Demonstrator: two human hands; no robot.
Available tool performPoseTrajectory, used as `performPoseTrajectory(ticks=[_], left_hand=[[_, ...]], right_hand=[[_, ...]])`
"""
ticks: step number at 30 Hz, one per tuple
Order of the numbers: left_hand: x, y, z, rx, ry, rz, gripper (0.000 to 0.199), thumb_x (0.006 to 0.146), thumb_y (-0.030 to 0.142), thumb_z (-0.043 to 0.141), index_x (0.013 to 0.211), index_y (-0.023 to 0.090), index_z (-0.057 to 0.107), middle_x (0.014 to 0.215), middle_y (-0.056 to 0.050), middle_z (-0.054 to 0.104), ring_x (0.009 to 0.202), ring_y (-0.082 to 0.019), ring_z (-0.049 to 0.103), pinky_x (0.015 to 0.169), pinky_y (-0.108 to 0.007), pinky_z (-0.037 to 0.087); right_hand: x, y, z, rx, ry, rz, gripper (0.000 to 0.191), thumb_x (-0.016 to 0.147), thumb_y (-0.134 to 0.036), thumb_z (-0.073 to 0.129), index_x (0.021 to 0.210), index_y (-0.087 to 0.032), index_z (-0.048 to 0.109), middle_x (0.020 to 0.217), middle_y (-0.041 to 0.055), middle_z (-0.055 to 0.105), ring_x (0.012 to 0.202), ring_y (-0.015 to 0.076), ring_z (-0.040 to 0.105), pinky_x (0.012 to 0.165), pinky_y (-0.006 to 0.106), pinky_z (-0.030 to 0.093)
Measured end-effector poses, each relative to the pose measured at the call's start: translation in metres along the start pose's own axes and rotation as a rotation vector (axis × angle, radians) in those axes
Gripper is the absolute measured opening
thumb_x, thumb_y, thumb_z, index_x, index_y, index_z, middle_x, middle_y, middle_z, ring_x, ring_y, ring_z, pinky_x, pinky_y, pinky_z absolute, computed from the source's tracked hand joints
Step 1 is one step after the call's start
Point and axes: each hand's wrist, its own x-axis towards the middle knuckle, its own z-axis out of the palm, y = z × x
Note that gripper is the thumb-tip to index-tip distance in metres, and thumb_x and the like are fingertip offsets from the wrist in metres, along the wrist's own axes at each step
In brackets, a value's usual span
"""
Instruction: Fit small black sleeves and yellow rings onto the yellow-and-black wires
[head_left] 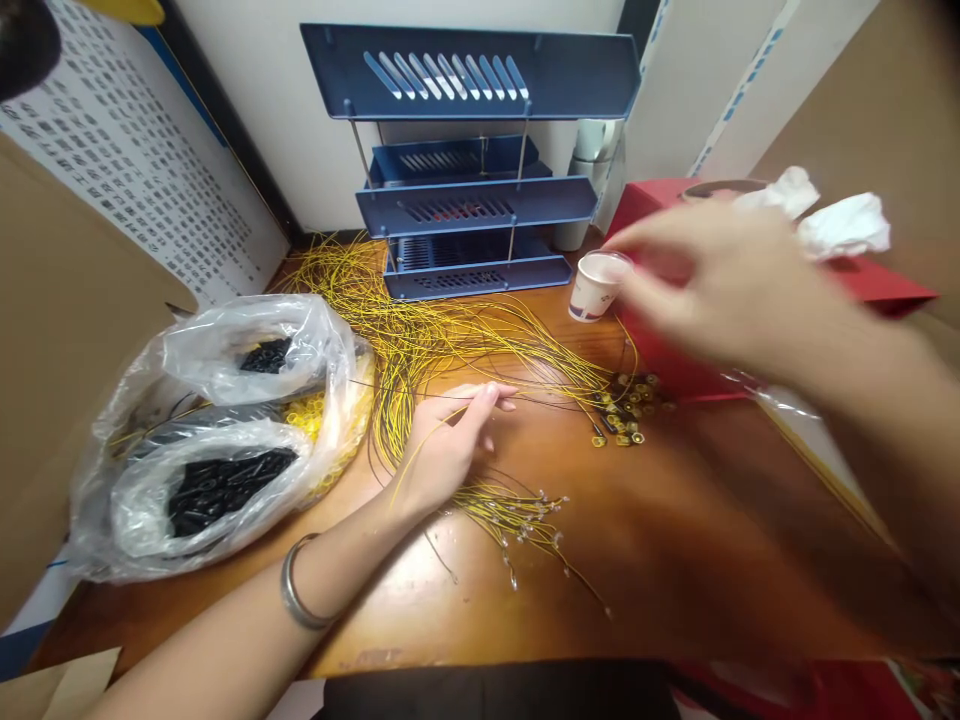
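My left hand, with a metal bangle on its wrist, pinches a thin wire between thumb and forefinger over the table's middle. Blurred by motion, my right hand is beside a small paper cup, its fingertips close to the rim; whether they touch it I cannot tell. A large bundle of yellow and black wires spreads behind my left hand, with several brass-coloured round ends at its right. Nearer the front lie wire ends with small clear tips.
Plastic bags with black and yellow small parts stand at the left. A blue tiered rack is at the back, a pale mug behind it. On the right is a red box with white tissues.
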Motion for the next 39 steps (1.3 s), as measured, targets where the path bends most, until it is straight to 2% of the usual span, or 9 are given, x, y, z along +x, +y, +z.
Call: performPoseTrajectory(ticks=[3,5,8,14,20,24,28,33,39], left_hand=[[0.000,0.001,-0.001,0.040,-0.022,0.056,0.036,0.096,0.043,0.052,0.094,0.016,0.076,0.072,-0.003,0.070,0.051,-0.009,0.056,0.057,-0.023,0.049],[0.000,0.002,-0.002,0.064,-0.040,0.086,0.038,0.097,0.041,0.051,0.084,0.015,0.076,0.061,-0.001,0.063,0.056,-0.010,0.058,0.063,-0.023,0.049],[0.001,0.002,-0.003,0.057,-0.036,0.096,0.039,0.097,0.040,0.052,0.076,0.015,0.074,0.058,0.000,0.059,0.058,-0.010,0.057,0.065,-0.022,0.048],[0.000,0.001,-0.001,0.002,0.003,-0.012,0.035,0.093,0.046,0.058,0.101,0.018,0.078,0.055,0.001,0.063,0.050,-0.009,0.055,0.057,-0.021,0.048],[0.000,0.000,-0.001,-0.139,0.053,-0.045,0.036,0.089,0.048,0.063,0.095,0.016,0.077,0.071,-0.005,0.075,0.045,-0.007,0.056,0.047,-0.019,0.046],[0.005,-0.001,-0.005,-0.183,0.135,-0.026,0.034,0.088,0.046,0.066,0.090,0.014,0.076,0.090,-0.008,0.078,0.044,-0.006,0.057,0.046,-0.018,0.047],[0.006,-0.001,-0.006,-0.109,-0.012,-0.042,0.029,0.089,0.040,0.065,0.087,0.014,0.077,0.087,-0.007,0.078,0.046,-0.005,0.058,0.047,-0.015,0.047],[0.007,-0.002,-0.006,-0.108,-0.025,-0.016,0.026,0.088,0.037,0.066,0.087,0.013,0.076,0.084,-0.006,0.078,0.045,-0.004,0.059,0.045,-0.014,0.047],[0.007,-0.004,-0.006,-0.137,0.062,0.016,0.025,0.087,0.037,0.068,0.088,0.013,0.075,0.083,-0.006,0.077,0.044,-0.005,0.058,0.046,-0.016,0.048]], right_hand=[[-0.031,-0.043,0.043,0.221,-0.223,-0.159,0.037,0.088,-0.031,0.065,0.118,-0.010,0.071,0.113,0.0144,0.073,0.100,0.0252,0.068,0.087,0.038,0.050],[-0.045,-0.050,0.065,0.392,-0.347,-0.148,0.028,0.091,-0.028,0.062,0.113,-0.018,0.074,0.108,0.0084,0.075,0.093,0.0218,0.070,0.082,0.034,0.052],[-0.053,-0.047,0.082,0.578,-0.353,-0.080,0.024,0.093,-0.024,0.059,0.108,-0.022,0.077,0.095,0.0017,0.078,0.076,0.0145,0.069,0.070,0.026,0.049],[-0.059,-0.039,0.081,0.596,-0.327,-0.073,0.027,0.096,-0.028,0.055,0.109,-0.020,0.077,0.065,-0.0010,0.073,0.054,0.0105,0.061,0.057,0.023,0.044],[-0.068,-0.026,0.080,0.611,-0.353,-0.192,0.030,0.098,-0.022,0.050,0.116,-0.021,0.074,0.111,0.0043,0.075,0.090,0.0153,0.072,0.080,0.025,0.051],[-0.069,-0.020,0.082,0.528,-0.314,-0.137,0.027,0.096,-0.025,0.054,0.113,-0.021,0.075,0.101,0.0047,0.077,0.080,0.0161,0.072,0.073,0.026,0.052],[-0.072,-0.031,0.086,0.522,-0.273,-0.067,0.041,0.093,-0.027,0.059,0.132,-0.013,0.063,0.106,0.0076,0.076,0.073,0.0153,0.069,0.067,0.026,0.053],[-0.075,-0.041,0.090,0.567,-0.272,-0.169,0.034,0.099,-0.018,0.045,0.124,-0.018,0.068,0.115,0.0058,0.074,0.095,0.0144,0.070,0.086,0.025,0.051],[-0.074,-0.037,0.087,0.508,-0.212,-0.135,0.028,0.098,-0.022,0.049,0.099,-0.014,0.076,0.089,0.0062,0.076,0.074,0.0139,0.067,0.068,0.025,0.047]])
